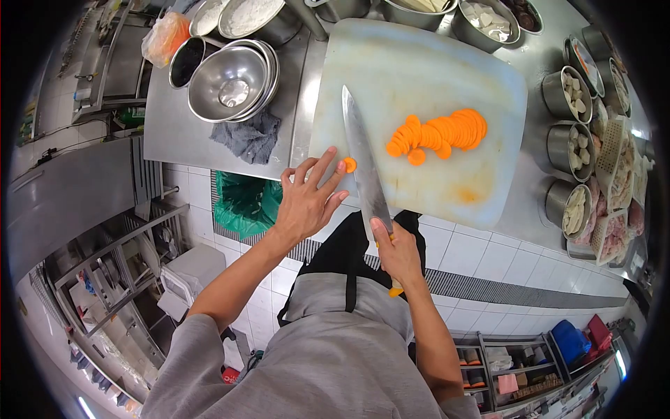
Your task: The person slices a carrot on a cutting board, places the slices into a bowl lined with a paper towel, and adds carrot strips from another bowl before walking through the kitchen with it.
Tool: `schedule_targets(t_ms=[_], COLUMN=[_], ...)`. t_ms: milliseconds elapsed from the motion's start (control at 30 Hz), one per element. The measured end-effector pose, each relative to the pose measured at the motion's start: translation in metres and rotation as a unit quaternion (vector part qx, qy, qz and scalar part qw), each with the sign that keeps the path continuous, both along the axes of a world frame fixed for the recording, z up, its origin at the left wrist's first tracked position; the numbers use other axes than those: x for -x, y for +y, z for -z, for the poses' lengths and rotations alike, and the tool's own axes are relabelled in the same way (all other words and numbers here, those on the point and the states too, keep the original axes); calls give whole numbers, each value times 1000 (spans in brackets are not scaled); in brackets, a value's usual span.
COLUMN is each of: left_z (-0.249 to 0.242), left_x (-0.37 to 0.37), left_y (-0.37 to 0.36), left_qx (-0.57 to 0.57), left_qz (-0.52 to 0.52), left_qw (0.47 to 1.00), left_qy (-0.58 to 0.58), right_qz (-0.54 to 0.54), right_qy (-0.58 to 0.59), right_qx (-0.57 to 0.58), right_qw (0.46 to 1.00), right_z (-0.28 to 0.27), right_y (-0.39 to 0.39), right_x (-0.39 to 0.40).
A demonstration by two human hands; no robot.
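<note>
My right hand (399,253) is wrapped round the yellow handle of a large kitchen knife (366,160), its blade pointing away over the white cutting board (481,77). Left of the blade, my left hand (307,199) has its fingers spread at the board's near left edge. A small round carrot piece (350,165) lies right at the tip of my left index finger. Farther right on the board, a row of overlapping carrot slices (447,133) fans out, with a few loose rounds beside it.
Stacked steel bowls (227,84) and a grey cloth (250,136) sit left of the board. Below the counter edge hangs a green bin liner (244,202). Steel containers (569,150) of cut food and a perforated basket (614,157) line the right side; a tub of white powder (251,17) stands behind.
</note>
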State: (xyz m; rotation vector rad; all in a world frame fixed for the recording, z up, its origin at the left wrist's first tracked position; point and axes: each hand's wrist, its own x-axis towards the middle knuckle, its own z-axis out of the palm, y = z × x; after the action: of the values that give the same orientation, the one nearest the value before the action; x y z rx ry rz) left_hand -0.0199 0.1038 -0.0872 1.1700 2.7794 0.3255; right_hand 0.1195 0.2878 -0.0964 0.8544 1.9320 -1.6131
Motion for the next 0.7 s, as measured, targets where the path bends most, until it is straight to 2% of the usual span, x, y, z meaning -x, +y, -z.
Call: schedule_targets(t_ms=[100,300,500,700], left_z=[-1,-4,-2,-2], left_x=[-2,1,0,0], left_y=[2,2,2,2], left_qx=[0,0,4,1], left_qz=[-6,-1,0,-3], left_qw=[1000,1000,1000,1000], left_qy=[-3,-4,-4,-8], right_qz=[-13,-25,-28,-22], right_qy=[-52,4,-41,-19], right_qx=[24,-24,-8,-20], right_qw=[998,999,999,999], right_z=[-14,0,-12,-6], right_y=[4,4,3,-2], right_x=[7,-7,5,7])
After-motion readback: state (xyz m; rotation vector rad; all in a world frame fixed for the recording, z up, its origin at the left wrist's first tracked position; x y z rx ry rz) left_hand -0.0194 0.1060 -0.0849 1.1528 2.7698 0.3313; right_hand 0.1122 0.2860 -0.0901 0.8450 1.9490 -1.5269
